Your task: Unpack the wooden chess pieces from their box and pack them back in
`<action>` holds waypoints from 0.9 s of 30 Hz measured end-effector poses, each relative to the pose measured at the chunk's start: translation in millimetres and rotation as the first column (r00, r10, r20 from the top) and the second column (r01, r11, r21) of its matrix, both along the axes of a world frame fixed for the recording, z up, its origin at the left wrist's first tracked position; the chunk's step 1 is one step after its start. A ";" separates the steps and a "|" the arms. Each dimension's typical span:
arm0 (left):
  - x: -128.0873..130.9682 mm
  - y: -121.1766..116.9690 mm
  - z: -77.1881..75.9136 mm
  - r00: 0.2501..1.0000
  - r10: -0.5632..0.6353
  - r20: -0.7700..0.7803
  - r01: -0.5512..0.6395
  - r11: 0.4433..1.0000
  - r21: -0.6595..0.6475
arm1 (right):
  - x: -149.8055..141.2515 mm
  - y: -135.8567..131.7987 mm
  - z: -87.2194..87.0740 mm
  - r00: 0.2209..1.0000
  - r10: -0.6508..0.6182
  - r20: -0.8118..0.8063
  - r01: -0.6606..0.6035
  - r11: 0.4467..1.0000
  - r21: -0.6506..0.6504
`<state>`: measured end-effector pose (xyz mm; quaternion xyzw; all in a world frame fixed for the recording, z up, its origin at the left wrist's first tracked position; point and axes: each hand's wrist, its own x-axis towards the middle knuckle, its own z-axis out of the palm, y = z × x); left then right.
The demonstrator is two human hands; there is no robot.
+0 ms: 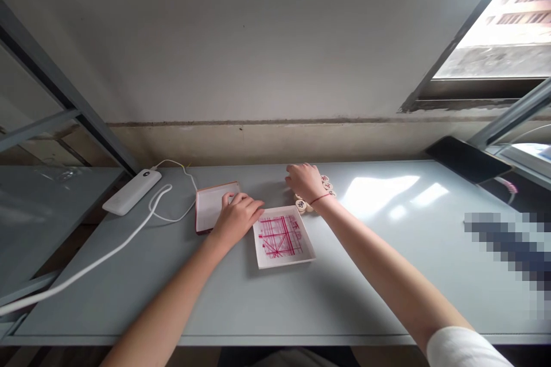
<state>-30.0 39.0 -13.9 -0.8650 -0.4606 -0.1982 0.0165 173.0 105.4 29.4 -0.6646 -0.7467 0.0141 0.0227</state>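
Note:
My right hand (306,181) reaches to the far middle of the desk, its fingers curled down over a cluster of round wooden Chinese chess pieces (300,205). What lies inside its fingers is hidden. More pieces with dark and red characters show on both sides of the wrist. My left hand (236,215) is held over the gap between two shallow boxes, fingers stretched out and the fingertips at the corner of the white box (284,238) with red printed lines inside. Beneath and left of that hand is a red-edged box half (209,206) with a pale inside.
At the left lie a white power bank (132,192) and a thick white cable (116,249). A black flat device (467,160) leans by the metal frame at the back right. Sunlight patches fall on the grey desk (379,275). The wall (258,57) rises directly behind.

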 end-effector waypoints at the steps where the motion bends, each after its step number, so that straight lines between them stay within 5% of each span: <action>1: 1.1 -0.6 1.3 0.999 0.010 0.052 -0.010 1.000 0.010 | -1.8 -7.6 4.0 0.997 0.023 -0.070 -0.021 0.999 0.029; 3: 4.3 -3.0 4.8 0.981 0.015 0.191 -0.020 1.000 0.023 | -6.4 -26.9 11.1 0.929 0.109 -0.354 -0.081 0.992 0.095; 6: 10.1 -9.7 11.1 0.926 -0.025 0.377 0.024 1.000 0.009 | -13.3 -57.3 13.7 0.694 0.191 -0.695 -0.198 0.978 0.071; 9: 13.8 -16.1 17.0 0.899 -0.069 0.433 0.105 0.993 -0.060 | -15.4 -76.4 3.1 0.496 0.157 -0.854 -0.278 0.960 0.015; 12: 13.6 -18.2 21.1 0.906 -0.062 0.419 0.142 0.976 -0.163 | -9.9 -81.6 -12.7 0.400 0.081 -0.913 -0.256 0.966 -0.027; 19: 9.0 -15.3 17.6 0.982 -0.137 0.133 0.165 0.960 -0.228 | 1.6 -82.9 -22.3 0.482 0.141 -0.865 -0.208 0.977 0.044; 27: -5.2 -13.7 28.5 0.996 -0.092 -0.011 0.088 0.974 -0.209 | -14.7 -96.7 -25.5 0.654 0.378 -0.655 -0.363 0.917 0.166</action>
